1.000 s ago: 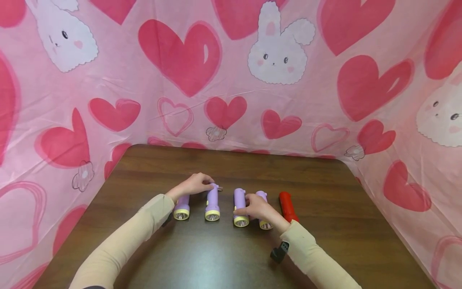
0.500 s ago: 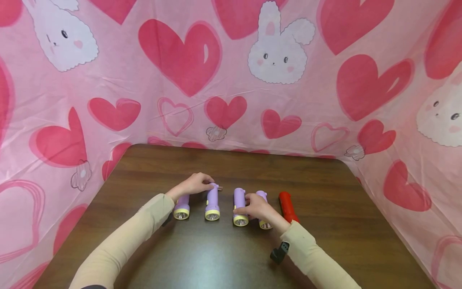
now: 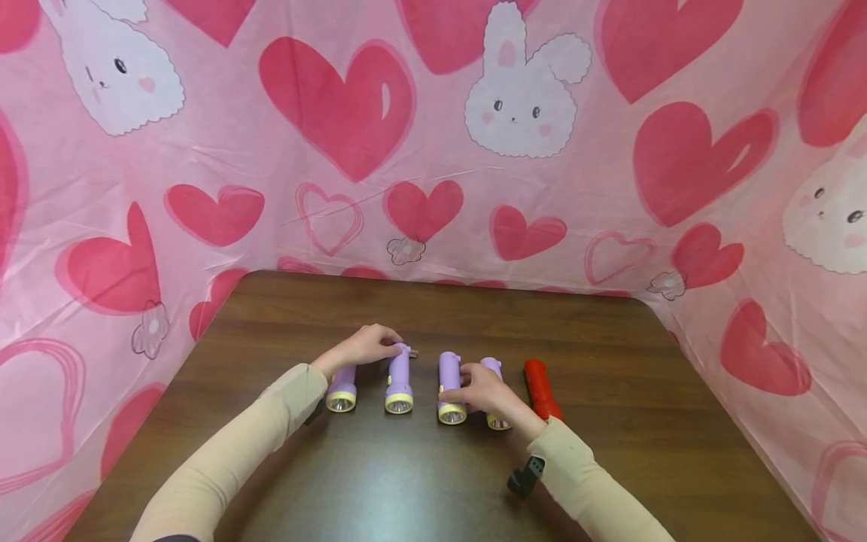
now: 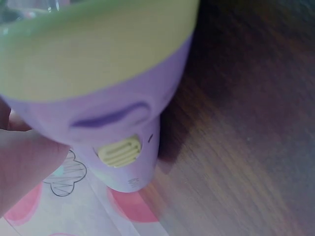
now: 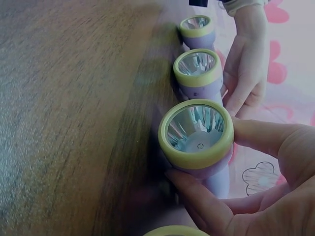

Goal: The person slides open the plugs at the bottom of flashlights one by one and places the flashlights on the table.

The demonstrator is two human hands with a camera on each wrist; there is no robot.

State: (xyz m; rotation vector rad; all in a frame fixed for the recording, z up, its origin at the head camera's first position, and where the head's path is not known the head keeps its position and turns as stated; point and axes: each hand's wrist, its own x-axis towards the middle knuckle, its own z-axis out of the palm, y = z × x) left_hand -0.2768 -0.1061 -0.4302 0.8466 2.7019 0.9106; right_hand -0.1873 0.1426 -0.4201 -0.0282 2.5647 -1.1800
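Note:
Several purple flashlights with yellow rims lie in a row on the table, lenses toward me. My left hand reaches over the leftmost purple flashlight, thumb and fingers pinching the tail of the second purple flashlight. In the left wrist view a purple flashlight with a yellow ridged switch fills the near side. My right hand grips the third purple flashlight near its head, thumb on one side and fingers on the other, as the right wrist view shows. It partly covers the rightmost purple flashlight.
A red flashlight lies at the right end of the row, its front end partly behind the right forearm. The brown wooden table ends at a pink cloth backdrop with hearts and rabbits. A black wrist camera hangs under the right sleeve.

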